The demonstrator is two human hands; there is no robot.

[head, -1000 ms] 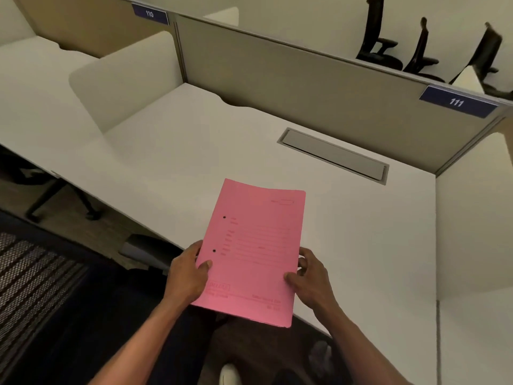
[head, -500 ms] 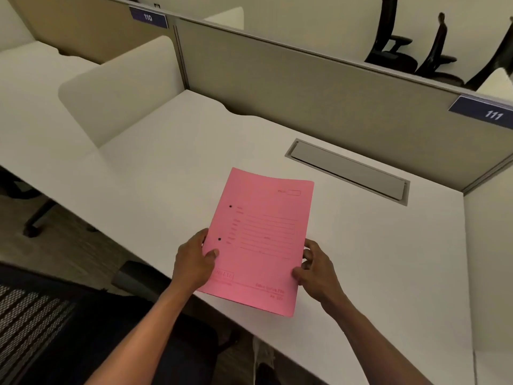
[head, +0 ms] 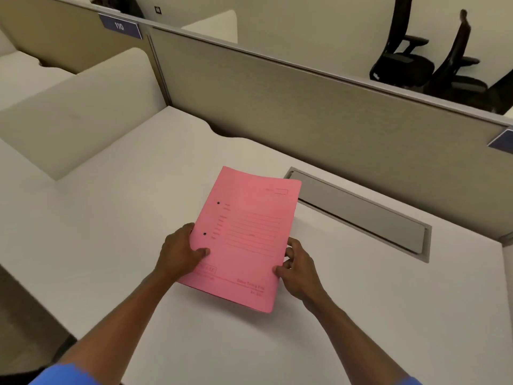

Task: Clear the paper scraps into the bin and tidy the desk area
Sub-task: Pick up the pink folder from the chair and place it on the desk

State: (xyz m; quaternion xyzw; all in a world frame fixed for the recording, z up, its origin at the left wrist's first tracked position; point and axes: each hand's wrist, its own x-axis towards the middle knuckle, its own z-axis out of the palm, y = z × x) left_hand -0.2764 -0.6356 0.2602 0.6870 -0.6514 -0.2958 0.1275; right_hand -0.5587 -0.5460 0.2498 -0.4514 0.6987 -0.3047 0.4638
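A pink file folder [head: 249, 232] with printed lines and two punched holes is held over the middle of the white desk [head: 111, 218]. My left hand [head: 180, 252] grips its left edge, thumb on top. On the right edge, my right hand [head: 298, 269] pinches the folder near its lower corner. The folder's far end points toward the back partition. No paper scraps and no bin are in view.
A grey cable flap [head: 361, 215] is set into the desk behind the folder. A beige partition [head: 305, 112] closes the back, with a cream side divider [head: 77, 115] on the left. Black office chairs [head: 408, 59] stand beyond the partition.
Both hands have carried the pink folder forward from the desk's front edge to over the middle of the desk. The view has moved closer to the desk.
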